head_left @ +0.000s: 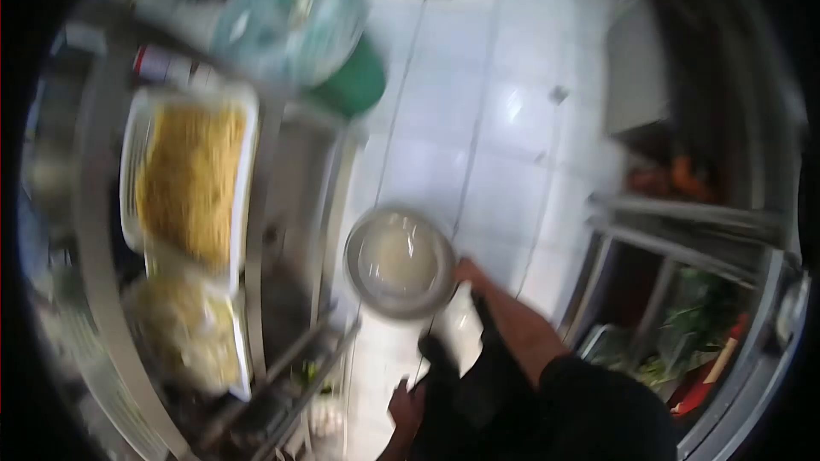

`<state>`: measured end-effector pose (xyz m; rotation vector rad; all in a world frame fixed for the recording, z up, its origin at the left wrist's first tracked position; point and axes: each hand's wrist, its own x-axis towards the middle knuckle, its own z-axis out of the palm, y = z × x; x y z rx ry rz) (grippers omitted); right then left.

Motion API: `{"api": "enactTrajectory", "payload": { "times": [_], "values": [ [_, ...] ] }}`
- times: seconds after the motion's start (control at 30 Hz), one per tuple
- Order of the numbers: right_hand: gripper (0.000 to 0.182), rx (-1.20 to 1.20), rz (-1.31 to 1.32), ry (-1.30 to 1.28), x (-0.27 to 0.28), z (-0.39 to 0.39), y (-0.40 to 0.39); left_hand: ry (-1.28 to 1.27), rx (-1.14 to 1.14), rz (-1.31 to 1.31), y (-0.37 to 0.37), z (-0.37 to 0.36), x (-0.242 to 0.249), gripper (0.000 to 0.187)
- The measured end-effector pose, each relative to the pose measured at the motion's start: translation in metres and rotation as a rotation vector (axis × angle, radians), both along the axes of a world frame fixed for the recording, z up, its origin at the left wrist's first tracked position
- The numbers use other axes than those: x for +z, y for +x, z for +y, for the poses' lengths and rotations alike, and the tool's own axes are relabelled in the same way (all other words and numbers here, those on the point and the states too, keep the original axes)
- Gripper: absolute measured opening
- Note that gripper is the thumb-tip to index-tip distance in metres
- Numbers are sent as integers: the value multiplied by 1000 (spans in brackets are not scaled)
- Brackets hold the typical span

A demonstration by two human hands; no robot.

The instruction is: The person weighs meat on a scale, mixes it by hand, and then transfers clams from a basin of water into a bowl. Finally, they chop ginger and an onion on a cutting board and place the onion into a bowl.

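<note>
A round metal bowl with pale, cloudy liquid in it is held out over the tiled floor. My right hand grips the bowl at its right rim, the forearm reaching in from a black sleeve. Lower down, my left hand hangs near my body, well apart from the bowl. Its thumb stands away from loosely bent fingers, and no object shows in it. The picture is smeared by motion, so finger detail is poor.
To the left, a steel counter carries a white tub of yellow crumbly food and a tray of pale slices. A green bin with a plastic liner stands ahead. Metal shelving with leafy greens lines the right.
</note>
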<state>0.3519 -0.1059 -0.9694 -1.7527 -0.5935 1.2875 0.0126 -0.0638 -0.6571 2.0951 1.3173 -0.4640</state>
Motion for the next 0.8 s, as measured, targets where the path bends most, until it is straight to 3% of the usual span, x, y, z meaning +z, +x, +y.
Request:
{"api": "enactTrajectory", "payload": {
  "times": [0.03, 0.07, 0.1, 0.17, 0.2, 0.23, 0.3, 0.37, 0.47, 0.5, 0.53, 0.6, 0.67, 0.7, 0.73, 0.8],
  "values": [
    [44, -247, 289, -226, 85, 14, 34, 36, -52, -3, 28, 13, 19, 52],
    [52, -340, 373, -299, 154, 17, 58, 13, -33, 67, 59, 30, 45, 46],
    [39, -536, 442, -242, 194, 15, 76, 9, -15, -14, 81, 57, 63, 39],
    [34, -635, 388, -194, 227, 1, 118, 141, -96, -194, 123, 113, 92, 33],
    [36, -655, 356, -214, 275, 1, 148, 178, -72, -243, 147, 142, 103, 29],
    [42, -733, 380, -198, 295, 0, 173, 85, 129, -368, 190, 165, 143, 27],
    [45, -910, 390, -138, 386, 6, 230, 67, 199, -538, 263, 197, 215, 23],
    [45, -971, 379, -68, 416, 8, 288, -20, 348, -733, 336, 199, 310, 19],
    [40, -1107, 412, 88, 473, 16, 397, -223, 391, -827, 398, 207, 402, 34],
    [37, -1163, 437, 149, 497, 18, 431, -242, 376, -804, 416, 219, 408, 37],
    [36, -1219, 499, 211, 555, 24, 464, -243, 352, -775, 430, 244, 410, 41],
    [38, -1312, 419, 227, 611, 31, 541, -272, 357, -822, 475, 283, 387, 42],
    [41, -1276, 578, 505, 670, 23, 613, -130, 189, -784, 534, 309, 413, 42],
    [48, -1261, 583, 674, 672, 22, 660, -67, 100, -795, 579, 317, 420, 42],
    [48, -1261, 603, 722, 691, 20, 704, 137, -105, -795, 608, 330, 421, 40],
    [36, -1221, 633, 758, 736, 18, 788, 58, -126, -793, 665, 332, 456, 39]
  ]
}}
